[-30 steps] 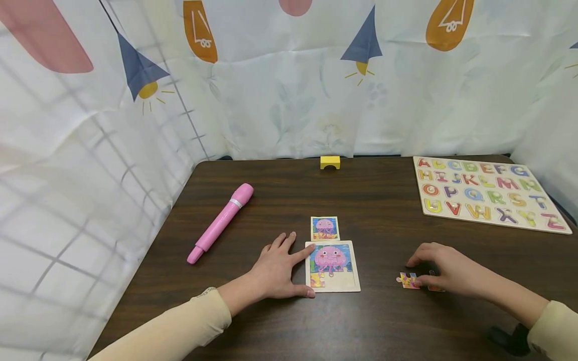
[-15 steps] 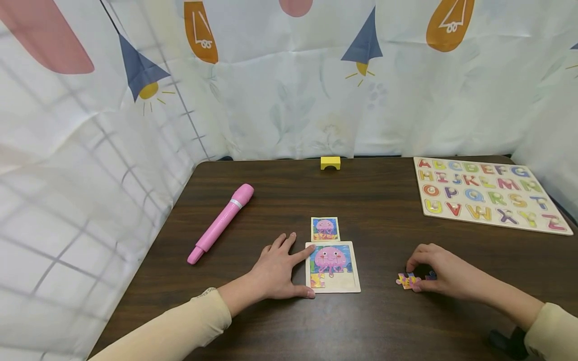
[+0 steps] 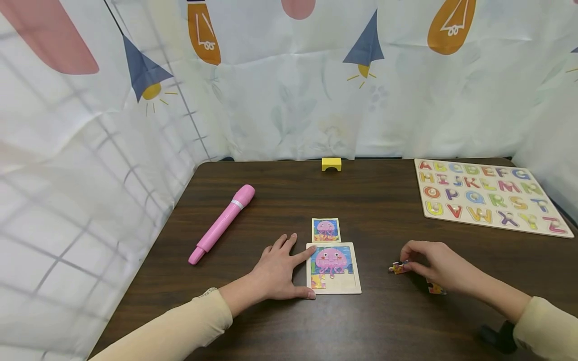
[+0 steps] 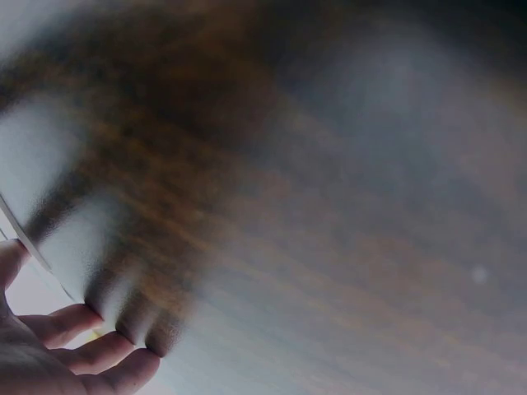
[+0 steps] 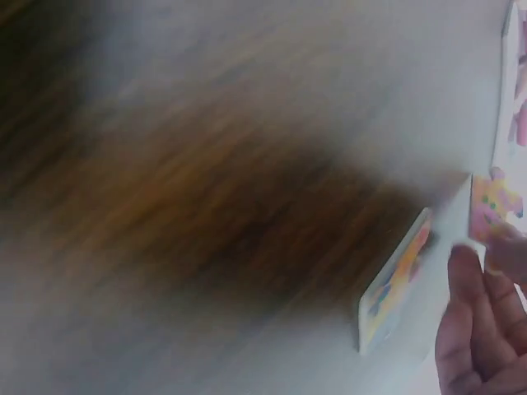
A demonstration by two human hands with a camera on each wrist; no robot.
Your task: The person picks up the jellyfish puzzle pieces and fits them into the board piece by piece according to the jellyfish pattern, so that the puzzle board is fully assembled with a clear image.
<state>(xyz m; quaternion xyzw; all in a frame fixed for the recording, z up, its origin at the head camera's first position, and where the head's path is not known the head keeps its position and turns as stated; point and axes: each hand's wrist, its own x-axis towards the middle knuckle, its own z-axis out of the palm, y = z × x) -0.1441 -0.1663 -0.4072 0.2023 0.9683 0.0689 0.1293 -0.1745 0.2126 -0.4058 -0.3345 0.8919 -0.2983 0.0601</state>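
Observation:
A square jellyfish puzzle board (image 3: 335,288) lies on the dark table, its upper part filled and one yellow piece at its lower left. My left hand (image 3: 279,271) rests spread at the board's left side, thumb and index finger touching its frame. To the right, my right hand (image 3: 440,264) pinches a yellow-and-purple puzzle piece (image 3: 398,267) between thumb and index finger, tilted above the table. Another puzzle piece (image 3: 436,288) lies below that hand, partly hidden by it; it shows in the right wrist view as a loose piece (image 5: 395,280) on the table.
A small jellyfish picture card (image 3: 325,230) touches the board's top edge. At the left lies a pink microphone-shaped stick (image 3: 221,224). A yellow arch block (image 3: 331,164) stands at the back edge, and an alphabet board (image 3: 492,198) lies at the back right.
My right hand has taken the puzzle piece up from the table and moved slightly left with it, uncovering more of the other piece. The left hand keeps its place.

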